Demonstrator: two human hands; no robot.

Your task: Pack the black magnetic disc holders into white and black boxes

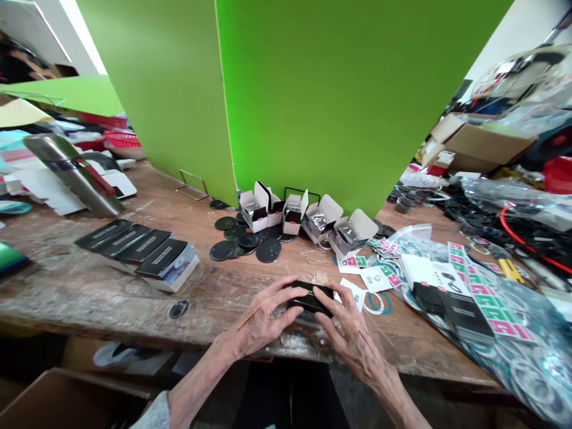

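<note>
At the front edge of the wooden table, a small black-topped box [308,296] lies between my two hands. My left hand [269,311] grips its left side, fingers over the top and thumb low at the front. From the right, my right hand [349,325] curls its fingers over the top and along the side. The fingers hide much of the box. Just beyond stand several open white boxes [292,215] with raised flaps and clear wrapped contents. Black discs [268,250] lie in front of them. Beside my right hand are a printed card [351,292] and a white ring [373,303].
At left, a row of closed black-topped boxes [154,250] sits near a metal flask [74,173]. Green panels [357,101] rise behind. To the right, booklets [467,316], stickers [498,298] and a plastic bag of rings [531,363] cover the table. A lone disc [179,308] lies near the front edge.
</note>
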